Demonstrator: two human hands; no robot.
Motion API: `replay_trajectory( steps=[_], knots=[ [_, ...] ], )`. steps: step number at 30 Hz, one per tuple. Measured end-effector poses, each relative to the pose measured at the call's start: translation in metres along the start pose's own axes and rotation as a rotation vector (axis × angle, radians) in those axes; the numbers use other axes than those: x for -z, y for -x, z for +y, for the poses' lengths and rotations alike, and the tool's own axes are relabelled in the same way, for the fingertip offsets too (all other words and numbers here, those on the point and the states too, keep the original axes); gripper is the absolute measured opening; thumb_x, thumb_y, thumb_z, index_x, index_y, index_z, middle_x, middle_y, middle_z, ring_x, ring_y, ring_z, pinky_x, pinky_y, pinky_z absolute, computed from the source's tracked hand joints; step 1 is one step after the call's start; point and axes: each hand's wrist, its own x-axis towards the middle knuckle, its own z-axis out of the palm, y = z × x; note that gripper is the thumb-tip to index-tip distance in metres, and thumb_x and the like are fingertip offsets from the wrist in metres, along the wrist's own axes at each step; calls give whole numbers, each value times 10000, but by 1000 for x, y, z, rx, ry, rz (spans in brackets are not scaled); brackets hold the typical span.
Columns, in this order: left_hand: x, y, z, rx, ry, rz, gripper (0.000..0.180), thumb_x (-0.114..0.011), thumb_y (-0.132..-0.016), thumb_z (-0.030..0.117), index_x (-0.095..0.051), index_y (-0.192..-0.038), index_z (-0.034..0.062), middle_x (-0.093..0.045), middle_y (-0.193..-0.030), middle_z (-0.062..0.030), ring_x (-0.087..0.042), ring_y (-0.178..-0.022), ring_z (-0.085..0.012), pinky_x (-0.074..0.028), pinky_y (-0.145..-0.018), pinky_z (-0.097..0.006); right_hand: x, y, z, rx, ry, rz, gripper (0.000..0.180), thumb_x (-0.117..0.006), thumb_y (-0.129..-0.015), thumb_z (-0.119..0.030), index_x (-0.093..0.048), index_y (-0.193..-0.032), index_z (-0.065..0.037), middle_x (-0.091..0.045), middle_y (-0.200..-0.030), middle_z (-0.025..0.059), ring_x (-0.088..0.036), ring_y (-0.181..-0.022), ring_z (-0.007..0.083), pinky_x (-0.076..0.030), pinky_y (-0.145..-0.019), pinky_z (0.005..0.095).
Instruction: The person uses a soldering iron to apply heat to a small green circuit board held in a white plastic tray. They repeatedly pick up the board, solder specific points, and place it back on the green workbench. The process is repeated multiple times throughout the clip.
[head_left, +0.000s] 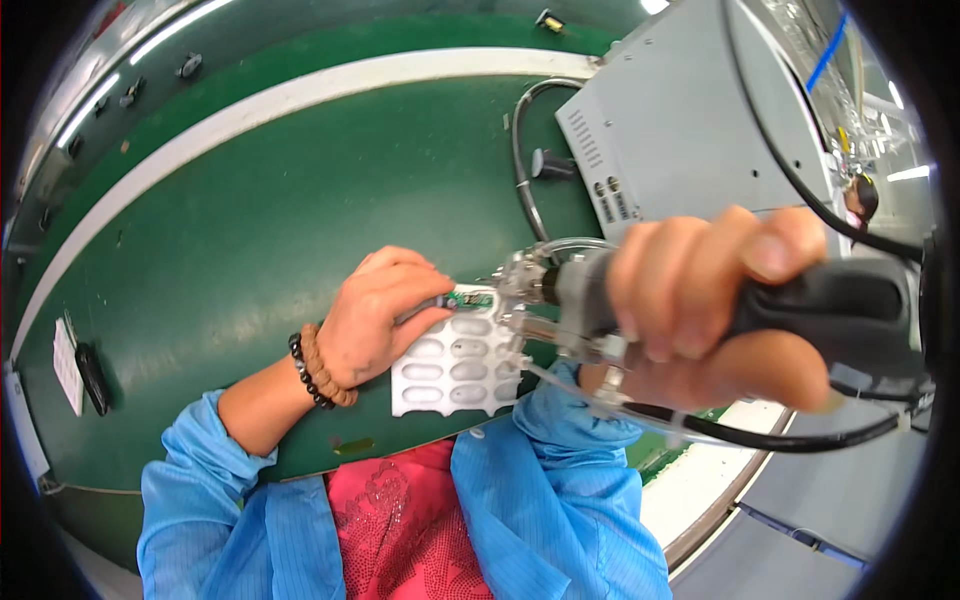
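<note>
My left hand [385,305] pinches a small dark grey part with a green circuit board [473,299] at its right end. It holds this over the upper edge of a white tray [446,390] with rows of oval pockets. Wrapped round a black-handled tool [840,305], my right hand [715,290] is raised on the right, slightly blurred. The tool's metal front with clear tubes points left and comes right up beside the board. Whether its tip touches the board I cannot tell.
A large grey metal machine [690,120] stands at the back right, with a black cable [520,160] curving beside it. Another black hose hangs under the tool. At the far left of the green table [250,220] lie a black flat object [91,378] and a white card [68,368].
</note>
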Motion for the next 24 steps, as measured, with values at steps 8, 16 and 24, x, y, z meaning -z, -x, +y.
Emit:
replay_trajectory(
  steps=[8, 16, 24],
  knots=[
    [2, 7, -9, -21, -7, 57, 323, -815, -709, 91, -706, -1005, 24, -709, -980, -102, -647, -963, -296, -517, -824, -392, -17, 9, -16, -9, 78, 69, 501, -754, -847, -437, -494, -1072, -72, -551, -670, -17, -547, -523, 80, -462, -478, 202],
    [1, 9, -8, -4, 12, 74, 316, -814, -692, 101, -704, -981, 30, -708, -990, -80, -641, -974, -274, -499, -839, -392, -29, 6, 8, -45, 84, 46, 511, -734, -839, -479, -489, -1069, -93, -556, -660, -25, -552, -517, 69, -470, -470, 188],
    [1, 9, -9, 4, 32, 79, 315, -809, -688, 100, -705, -977, 31, -708, -994, -78, -640, -975, -269, -498, -845, -390, -29, 6, 15, -79, 104, 44, 522, -734, -830, -490, -488, -1073, -99, -549, -655, -25, -567, -525, 70, -474, -467, 188]
  ],
)
